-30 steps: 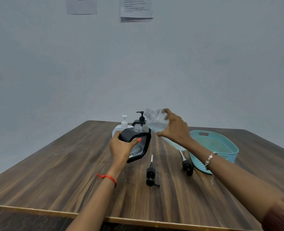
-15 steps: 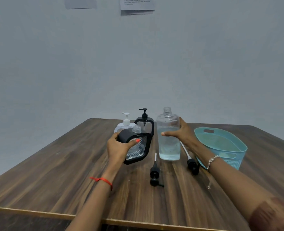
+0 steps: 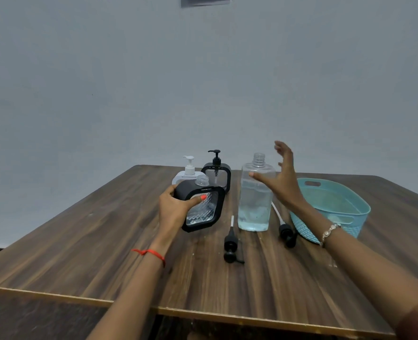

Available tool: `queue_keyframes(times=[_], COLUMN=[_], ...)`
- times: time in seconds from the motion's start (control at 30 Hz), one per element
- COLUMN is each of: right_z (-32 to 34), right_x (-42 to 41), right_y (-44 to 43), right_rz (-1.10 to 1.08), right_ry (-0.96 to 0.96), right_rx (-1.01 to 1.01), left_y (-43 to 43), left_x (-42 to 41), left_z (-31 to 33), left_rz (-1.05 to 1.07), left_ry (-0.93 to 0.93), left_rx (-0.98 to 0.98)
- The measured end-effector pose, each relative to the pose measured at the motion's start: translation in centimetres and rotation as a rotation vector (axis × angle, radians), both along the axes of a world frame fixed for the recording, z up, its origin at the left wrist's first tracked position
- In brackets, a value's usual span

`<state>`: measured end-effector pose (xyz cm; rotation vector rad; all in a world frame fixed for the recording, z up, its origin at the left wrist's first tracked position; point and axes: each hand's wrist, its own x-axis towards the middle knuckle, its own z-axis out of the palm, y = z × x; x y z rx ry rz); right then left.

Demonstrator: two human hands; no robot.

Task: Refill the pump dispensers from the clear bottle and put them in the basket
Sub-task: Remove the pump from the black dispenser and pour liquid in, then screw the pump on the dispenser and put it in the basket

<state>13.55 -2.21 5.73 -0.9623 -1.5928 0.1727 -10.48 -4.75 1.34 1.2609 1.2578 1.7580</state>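
The black-framed dispenser (image 3: 204,208) is tilted near the middle of the counter (image 3: 100,244), its open neck pointing up and away with no pump on it. The left hand (image 3: 174,211) grips its upper left corner, fingers (image 3: 168,191) curled round the far edge and the thumb pressed on the clear patterned front. I cannot tell whether its lower corner rests on the wood.

Just to its right the clear bottle (image 3: 254,202) stands upright and uncapped, holding pale blue liquid well short of its shoulder. The right hand (image 3: 285,179) hovers beside the bottle's upper right with its fingers (image 3: 282,149) spread wide and holding nothing. The thumb overlaps the bottle's shoulder, though contact is unclear.

Two loose pump heads lie on the counter: one (image 3: 230,245) in front of the bottle, the other (image 3: 286,233) just beside the teal basket (image 3: 363,209) at the right.

Behind the held dispenser stand a white-pump dispenser (image 3: 189,169) and a black-pump dispenser (image 3: 216,174), both with pumps fitted.
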Motion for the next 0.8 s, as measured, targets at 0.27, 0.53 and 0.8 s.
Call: queue_keyframes(times=[0.27, 0.53, 0.8], right_z=[-6.4, -4.9, 6.6], right_x=[-4.2, -4.8, -3.1], right_y=[-3.4, -3.8, -4.1], right_rz=[0.321, 0.369, 0.407], right_ry=[-1.16, -0.869, 0.199], right_rx=[0.0, -0.156, -0.111], left_y=[-0.1, -0.5, -0.9], left_x=[-0.3, -0.2, 0.9], left_z=[-0.2, -0.3, 0.4], left_rz=[-0.004, -0.031, -0.11], left_ry=[-0.046, -0.059, -0.067], left_rx=[-0.019, -0.023, -0.004])
